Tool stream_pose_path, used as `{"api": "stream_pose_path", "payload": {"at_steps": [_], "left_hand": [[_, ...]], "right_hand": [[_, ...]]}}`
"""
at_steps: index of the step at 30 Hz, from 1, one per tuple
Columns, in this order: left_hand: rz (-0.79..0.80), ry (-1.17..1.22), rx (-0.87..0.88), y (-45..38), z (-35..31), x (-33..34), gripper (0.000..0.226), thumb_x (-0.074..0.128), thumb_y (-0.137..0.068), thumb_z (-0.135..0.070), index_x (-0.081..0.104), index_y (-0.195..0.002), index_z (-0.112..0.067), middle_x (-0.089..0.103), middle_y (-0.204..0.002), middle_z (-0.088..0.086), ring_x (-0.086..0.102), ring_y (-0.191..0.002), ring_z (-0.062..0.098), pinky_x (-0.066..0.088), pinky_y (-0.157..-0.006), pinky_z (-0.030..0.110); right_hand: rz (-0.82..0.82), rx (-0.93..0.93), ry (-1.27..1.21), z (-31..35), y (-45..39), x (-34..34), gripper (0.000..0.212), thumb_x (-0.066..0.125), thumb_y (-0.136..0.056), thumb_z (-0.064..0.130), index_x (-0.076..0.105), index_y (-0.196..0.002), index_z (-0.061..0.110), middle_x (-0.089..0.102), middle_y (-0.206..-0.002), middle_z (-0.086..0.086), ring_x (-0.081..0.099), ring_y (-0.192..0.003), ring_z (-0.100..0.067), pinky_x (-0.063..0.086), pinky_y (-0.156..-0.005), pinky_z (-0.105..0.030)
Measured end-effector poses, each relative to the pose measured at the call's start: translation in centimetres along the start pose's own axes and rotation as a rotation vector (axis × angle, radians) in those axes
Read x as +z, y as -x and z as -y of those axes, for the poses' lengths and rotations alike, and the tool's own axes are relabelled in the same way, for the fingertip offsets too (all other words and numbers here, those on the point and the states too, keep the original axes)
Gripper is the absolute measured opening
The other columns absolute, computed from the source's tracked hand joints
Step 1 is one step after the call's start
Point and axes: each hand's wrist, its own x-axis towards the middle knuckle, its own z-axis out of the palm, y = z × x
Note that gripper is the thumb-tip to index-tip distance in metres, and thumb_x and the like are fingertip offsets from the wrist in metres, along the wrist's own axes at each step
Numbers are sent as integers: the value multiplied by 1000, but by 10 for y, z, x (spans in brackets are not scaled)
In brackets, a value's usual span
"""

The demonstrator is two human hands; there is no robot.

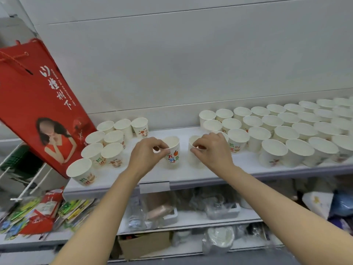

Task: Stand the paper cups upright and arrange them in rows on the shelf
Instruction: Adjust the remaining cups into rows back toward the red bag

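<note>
A: Hands?
B: Both busy. Left hand (146,153) pinches the near rim of a printed cup (172,153), thumb and fingers curled over the edge. Right hand (212,150) does the same on a plain-sided cup (193,155), fingers hooked on its rim.
A: Cups upright?
B: Yes, both mouth-up, standing in the middle gap of the white shelf (191,175), near each other but apart.
A: The rest of the cups?
B: Right group (286,131), many cups upright in rows running back toward the right edge, packed close. Left group (107,142), smaller cluster, also upright, roughly in rows, with one front cup (81,172) near the shelf's left front corner.
A: Any cups lying down?
B: Can't tell for the far right ones, too small.
A: Other stuff?
B: Red gift bag (38,104) hanging tilted on the left, partly over the left cluster's side. Price-tag holder (154,187) on the shelf's front lip. Lower shelves (191,217) hold plastic-wrapped goods, a cardboard box (145,245), colourful packets (47,213) at left.
</note>
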Motion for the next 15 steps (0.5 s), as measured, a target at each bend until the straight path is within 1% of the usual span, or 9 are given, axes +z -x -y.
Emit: {"api": "stream_pose_path", "payload": {"at_steps": [2,4,6,8,10,12,15], "left_hand": [[28,17,36,10,-23,18,6,76,-81,-37,74,-84,-32,66,-89,-18,56,-85,4,49,-73,30],[55,26,70,16,-45,37,9,75,-81,-39,74,-86,-31,66,-91,-18,56,-87,5,50,-75,33],[69,28,103,19,-65,56,10,74,-82,-40,74,-87,-31,66,-92,-17,55,-88,6,51,-76,36],[70,20,123,19,-83,70,9,72,-84,-40,73,-87,-31,66,-94,-16,53,-88,6,51,-76,35],[78,-9,125,17,-99,81,8,72,-85,-39,72,-87,-31,66,-95,-15,53,-88,6,50,-76,32],[97,-54,120,14,-108,89,8,71,-86,-37,72,-88,-30,66,-97,-13,53,-88,7,48,-75,30],[125,-106,104,11,-111,97,8,72,-85,-37,72,-89,-29,67,-98,-12,54,-88,7,48,-74,30]], "right_hand": [[-41,16,23,-14,23,-22,13,75,-74,27,69,-68,18,61,-64,4,51,-65,-19,33,-65,-30],[-71,51,71,-31,40,-40,12,76,-74,24,69,-68,16,62,-65,2,53,-65,-21,37,-63,-31],[-79,129,107,-48,51,-54,12,76,-74,22,69,-68,14,63,-65,0,54,-64,-21,39,-60,-29],[-70,190,146,-65,56,-61,12,75,-74,22,69,-67,13,63,-65,-2,55,-64,-22,39,-58,-28],[-11,245,181,-77,55,-63,13,73,-76,25,70,-72,14,65,-70,-3,56,-69,-23,39,-61,-29],[71,279,195,-83,52,-63,16,71,-80,30,71,-80,15,67,-79,-3,55,-77,-22,39,-67,-30],[172,276,124,-85,48,-66,28,70,-80,39,71,-94,16,67,-91,-1,55,-86,-20,40,-73,-30]]}}
